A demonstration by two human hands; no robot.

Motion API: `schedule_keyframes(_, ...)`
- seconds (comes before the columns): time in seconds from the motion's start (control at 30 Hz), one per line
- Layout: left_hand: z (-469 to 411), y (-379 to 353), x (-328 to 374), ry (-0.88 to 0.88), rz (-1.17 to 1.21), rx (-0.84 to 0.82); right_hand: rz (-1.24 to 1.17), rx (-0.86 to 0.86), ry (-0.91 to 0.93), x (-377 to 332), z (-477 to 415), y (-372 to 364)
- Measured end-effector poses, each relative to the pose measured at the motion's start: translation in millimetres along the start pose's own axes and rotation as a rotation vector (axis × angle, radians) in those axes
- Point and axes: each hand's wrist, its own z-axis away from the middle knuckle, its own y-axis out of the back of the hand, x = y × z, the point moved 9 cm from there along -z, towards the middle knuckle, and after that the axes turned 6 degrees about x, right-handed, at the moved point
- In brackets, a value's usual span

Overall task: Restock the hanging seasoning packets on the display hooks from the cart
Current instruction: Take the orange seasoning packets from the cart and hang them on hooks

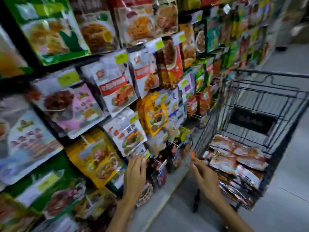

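Observation:
Seasoning packets hang in rows on a display wall to my left; the picture is motion-blurred. My left hand reaches to the low dark packets, fingertips touching near a small green price tag. My right hand is held out between the wall and the black wire cart, fingers near the cart's side, seemingly pinching the top of a reddish packet; blur hides the grip. Several red-and-white packets lie piled in the cart's basket.
The grey aisle floor runs to the right of the cart and between it and the shelving. More hanging packets line the wall further down the aisle. The cart stands close to the wall's base.

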Motion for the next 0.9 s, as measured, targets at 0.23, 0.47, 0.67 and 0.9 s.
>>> schedule_keyframes(0.23, 44, -186, 24, 0.214, 0.101, -0.393, 0.159, 0.093, -0.31, 141, 1, 82)
schedule_keyframes(0.47, 44, -309, 39, 0.234, 0.121, -0.657, 0.172, 0.279, -0.569, 221, -16, 124)
schedule_keyframes(0.67, 16, -407, 45, 0.225, 0.119, -0.836, 0.197, 0.368, -0.737, 284, -60, 130)
schedule_keyframes(0.9, -20, -520, 48, 0.148, 0.113, -0.993, 0.106, 0.435, -0.836, 349, -131, 113)
